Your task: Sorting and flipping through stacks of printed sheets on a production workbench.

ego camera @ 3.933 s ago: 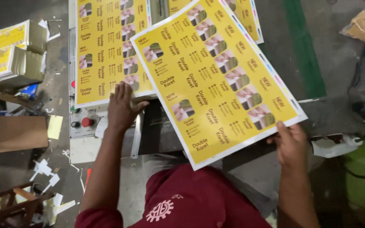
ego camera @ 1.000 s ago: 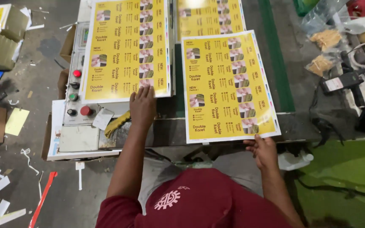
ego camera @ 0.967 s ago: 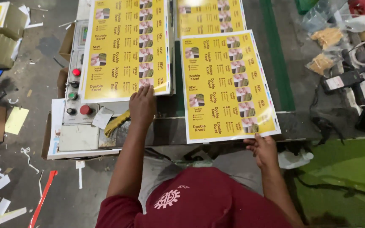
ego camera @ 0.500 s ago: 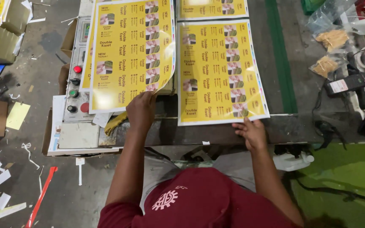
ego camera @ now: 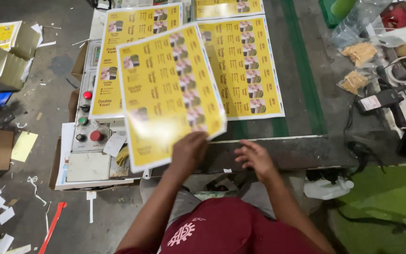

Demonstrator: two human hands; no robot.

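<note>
Head view: left hand (ego camera: pixel 189 151) lifts glossy yellow rectangular sheet (ego camera: pixel 169 94).

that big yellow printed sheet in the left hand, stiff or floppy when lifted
Probably floppy: the yellow sheet is thin and held at one edge by the left hand. Likely light, since one hand lifts it. Its glossy glare suggests it may slide easily.

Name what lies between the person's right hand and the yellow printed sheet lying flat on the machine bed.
In the head view, only bare dark machine bed separates the right hand from the flat yellow sheet.
</note>
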